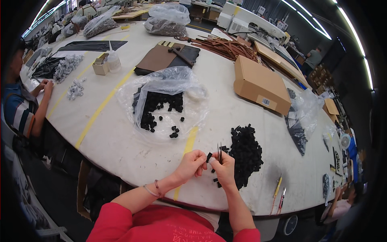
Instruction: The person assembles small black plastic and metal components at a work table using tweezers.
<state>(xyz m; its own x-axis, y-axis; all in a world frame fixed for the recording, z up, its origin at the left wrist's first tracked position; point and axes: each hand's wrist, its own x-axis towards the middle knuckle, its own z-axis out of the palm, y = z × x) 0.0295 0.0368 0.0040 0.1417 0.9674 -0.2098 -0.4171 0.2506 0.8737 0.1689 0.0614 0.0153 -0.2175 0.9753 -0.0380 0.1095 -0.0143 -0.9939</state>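
My left hand [192,164] is closed in a pinch, with a small black piece [209,157] at its fingertips. The thumb of my right hand [225,167] comes up to that same piece. In my right fist sits a pair of dark tweezers [219,152], its two thin prongs pointing up and away from me. Right beside my right hand lies a heap of small black strip-like pieces [246,155]. Beyond my left hand, an open clear plastic bag [193,94] holds many small black parts [164,99], several of them loose on the plastic.
A cardboard box [262,82] stands at far right, near brown strips [225,46]. Brown and black sheets [159,56] lie past the bag. A yellow tool [277,187] and red tool [281,199] lie at right. A co-worker [24,101] sits at left by a squeeze bottle [113,60].
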